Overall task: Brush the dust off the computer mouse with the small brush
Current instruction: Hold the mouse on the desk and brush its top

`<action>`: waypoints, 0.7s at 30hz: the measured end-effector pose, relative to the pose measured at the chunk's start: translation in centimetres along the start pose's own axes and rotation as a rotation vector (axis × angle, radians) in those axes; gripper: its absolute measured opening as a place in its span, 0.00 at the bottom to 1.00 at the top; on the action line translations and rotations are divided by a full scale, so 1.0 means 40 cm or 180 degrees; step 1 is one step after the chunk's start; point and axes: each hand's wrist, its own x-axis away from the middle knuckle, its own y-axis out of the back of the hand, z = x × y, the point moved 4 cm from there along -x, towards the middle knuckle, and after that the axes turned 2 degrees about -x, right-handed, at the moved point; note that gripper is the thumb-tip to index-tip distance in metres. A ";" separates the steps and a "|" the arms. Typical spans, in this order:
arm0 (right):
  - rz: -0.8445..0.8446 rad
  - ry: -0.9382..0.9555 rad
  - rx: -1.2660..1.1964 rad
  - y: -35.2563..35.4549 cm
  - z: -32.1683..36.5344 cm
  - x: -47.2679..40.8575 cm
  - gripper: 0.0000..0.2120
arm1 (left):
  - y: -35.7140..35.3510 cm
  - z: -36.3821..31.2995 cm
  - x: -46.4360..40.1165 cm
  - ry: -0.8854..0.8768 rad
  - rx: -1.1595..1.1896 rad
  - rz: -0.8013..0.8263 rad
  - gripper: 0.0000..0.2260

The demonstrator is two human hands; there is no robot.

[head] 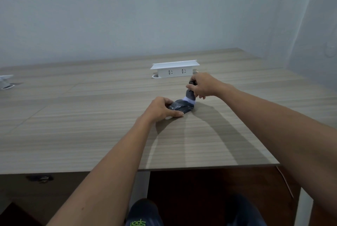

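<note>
Mouse: the dark computer mouse (182, 107) lies on the table (91, 116), in the middle of the scene, a little right of centre and well back from the near edge; pale lettering shows on its left end.
Your left hand: your left hand (161, 110) is wrapped round the near-left end of the mouse, thumb along the near side and fingers over the far side, pinning it flat to the table.
Brush: the small brush (191, 96) stands nearly upright over the far-right end of the mouse, dark handle up, whitish bristles down and touching the mouse's top.
Your right hand: your right hand (204, 85) is closed round the brush handle from the right, fingers curled in; only the dark tip of the handle shows above your knuckles.
Socket box: a white socket box (175, 70) stands raised out of a slot in the table just beyond your right hand, its lid flat on top and two outlets on the near face; nothing is plugged into them.
Second box: part of another white box (5, 81) shows at the far left edge, cut off by the frame; what it holds you cannot tell.
Table: wood grain in grey-brown stripes, with your arms' shadows falling to the near right of the mouse.
Below the table: a dark shoe (142, 214) with green lettering shows at the near edge.
</note>
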 end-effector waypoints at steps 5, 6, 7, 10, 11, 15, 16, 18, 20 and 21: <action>0.0087 0.0067 -0.0156 -0.003 0.034 -0.015 0.14 | 0.000 -0.002 0.001 -0.0018 0.0004 0.0028 0.21; 0.0104 0.0085 -0.0340 -0.004 0.043 -0.018 0.13 | 0.001 -0.004 0.002 -0.0026 0.0003 0.0024 0.21; 0.0112 0.0105 -0.0485 -0.006 0.051 -0.019 0.13 | 0.001 -0.005 0.003 -0.0035 0.0000 0.0028 0.20; 0.0152 0.0141 -0.0343 -0.008 0.058 -0.020 0.11 | 0.000 -0.002 -0.001 -0.0027 -0.0001 0.0050 0.21; 0.0180 0.0127 -0.0151 -0.007 0.054 -0.019 0.11 | 0.001 0.000 -0.001 -0.0024 0.0005 0.0052 0.21; 0.0273 0.0009 0.0341 -0.002 0.037 -0.021 0.11 | 0.002 0.001 -0.002 -0.0066 0.0006 0.0081 0.21; 0.0287 0.0012 0.0400 -0.002 0.040 -0.024 0.11 | 0.002 0.001 -0.002 -0.0069 0.0007 0.0088 0.21; 0.0297 0.0055 0.0405 -0.005 0.053 -0.030 0.11 | 0.002 -0.002 -0.001 -0.0080 -0.0010 0.0099 0.21; 0.0302 0.0160 0.0186 -0.009 0.071 -0.033 0.11 | 0.002 -0.005 0.000 -0.0097 -0.0042 0.0102 0.21; 0.0300 0.0204 0.0056 -0.009 0.077 -0.033 0.10 | 0.002 -0.006 0.002 -0.0101 -0.0067 0.0106 0.21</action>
